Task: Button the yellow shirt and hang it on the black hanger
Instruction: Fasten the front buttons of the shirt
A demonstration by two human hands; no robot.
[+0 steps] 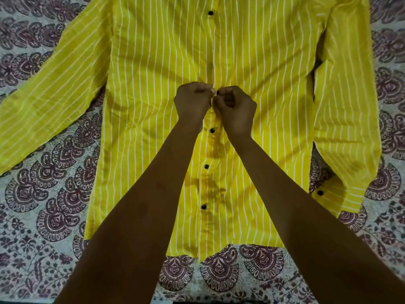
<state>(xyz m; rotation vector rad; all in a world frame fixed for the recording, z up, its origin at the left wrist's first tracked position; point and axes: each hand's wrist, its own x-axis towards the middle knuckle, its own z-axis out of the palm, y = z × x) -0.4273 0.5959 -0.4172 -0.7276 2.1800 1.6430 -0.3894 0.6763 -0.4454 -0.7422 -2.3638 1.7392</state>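
The yellow shirt (263, 95) with white stripes lies flat, front up, with both sleeves spread out to the sides. Black buttons run down its placket; three of them below my hands look fastened, the nearest at the button (212, 130). My left hand (192, 102) pinches the placket edge at mid-chest. My right hand (235, 108) pinches the facing edge, with a small black button (218, 92) showing at its fingertips. Both hands meet over the placket. No black hanger is in view.
A patterned bedsheet (50, 194) with purple paisley prints lies under the shirt and shows on both sides and along the near edge. The right cuff (328, 194) with its black button lies near my right forearm. Another button (210, 12) sits higher on the placket.
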